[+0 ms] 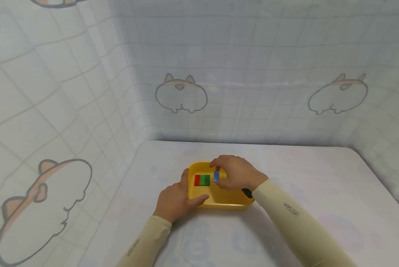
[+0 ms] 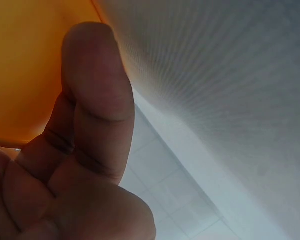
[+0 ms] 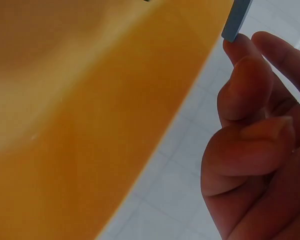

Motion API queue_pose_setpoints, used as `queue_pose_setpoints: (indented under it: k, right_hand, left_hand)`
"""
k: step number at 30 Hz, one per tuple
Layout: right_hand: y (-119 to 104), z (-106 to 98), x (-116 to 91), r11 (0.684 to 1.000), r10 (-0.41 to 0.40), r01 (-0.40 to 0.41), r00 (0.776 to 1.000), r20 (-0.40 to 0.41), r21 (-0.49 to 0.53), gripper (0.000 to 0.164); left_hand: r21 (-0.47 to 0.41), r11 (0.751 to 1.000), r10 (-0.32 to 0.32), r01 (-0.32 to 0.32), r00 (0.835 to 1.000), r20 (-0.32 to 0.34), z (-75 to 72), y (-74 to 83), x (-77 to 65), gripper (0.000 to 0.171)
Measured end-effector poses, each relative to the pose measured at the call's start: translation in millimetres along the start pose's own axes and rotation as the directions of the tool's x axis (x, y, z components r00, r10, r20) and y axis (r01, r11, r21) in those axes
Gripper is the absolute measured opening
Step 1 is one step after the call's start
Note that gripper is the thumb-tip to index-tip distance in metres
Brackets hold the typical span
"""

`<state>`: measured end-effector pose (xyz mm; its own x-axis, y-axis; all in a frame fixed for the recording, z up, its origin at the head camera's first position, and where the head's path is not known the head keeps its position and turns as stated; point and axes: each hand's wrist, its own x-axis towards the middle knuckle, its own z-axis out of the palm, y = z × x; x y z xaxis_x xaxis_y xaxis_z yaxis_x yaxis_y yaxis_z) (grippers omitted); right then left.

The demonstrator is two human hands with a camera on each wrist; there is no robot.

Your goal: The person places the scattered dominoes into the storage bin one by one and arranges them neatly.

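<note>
Cream sleeves (image 1: 299,224), right one printed "Let's Slim", left lettering too small to read. Yellow tray (image 1: 219,205) on white worktop (image 1: 293,159). Contains, at left, red block (image 1: 197,180) and green blocks (image 1: 204,180) in a row. Blue block (image 1: 216,176) pinched in right hand (image 1: 238,172), over tray. Left hand (image 1: 173,201) spread at tray's near-left corner, thumb over rim, forefinger along left side.

Soft light, dim, blurry wrist views
</note>
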<state>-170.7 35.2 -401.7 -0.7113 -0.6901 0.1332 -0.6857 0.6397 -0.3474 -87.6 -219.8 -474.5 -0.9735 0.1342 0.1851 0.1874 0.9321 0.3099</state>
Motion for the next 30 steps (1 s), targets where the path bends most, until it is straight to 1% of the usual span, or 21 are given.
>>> queue_pose_setpoints:
  k: [4,10,15,19,25,30]
  right_hand:
    - [-3.2,7.6,10.8,1.000,0.000,0.000,1.000,0.031,-0.002,0.053]
    - [-9.8,15.0,23.7,1.000,-0.021,0.021,0.999,0.049,-0.002,0.050]
    - [-10.7,21.5,30.7,0.999,0.029,-0.025,0.996,0.081,-0.044,0.052]
    - [-6.0,26.8,31.4,0.996,0.066,-0.060,0.993,0.097,-0.060,0.054]
    - [0.3,31.6,33.4,0.994,0.077,-0.070,0.993,0.089,-0.078,0.051]
    - [-0.3,31.1,35.2,0.991,0.098,-0.087,0.989,0.108,-0.099,0.052]
  left_hand:
    - [-0.005,1.000,0.001,-0.001,1.000,0.006,0.2,-1.6,0.3,0.130]
    - [0.012,1.000,0.015,-0.015,1.000,0.003,-0.1,-4.2,0.3,0.130]
    - [0.001,1.000,0.031,-0.031,0.999,-0.010,-0.9,-4.4,0.3,0.129]
    - [-0.013,1.000,0.019,-0.019,1.000,-0.005,-0.7,-2.4,0.8,0.131]
    - [-0.004,1.000,0.010,-0.010,1.000,-0.006,-0.2,-2.6,0.9,0.131]
    - [-0.001,1.000,0.011,-0.011,1.000,-0.008,-0.2,-3.8,0.9,0.131]
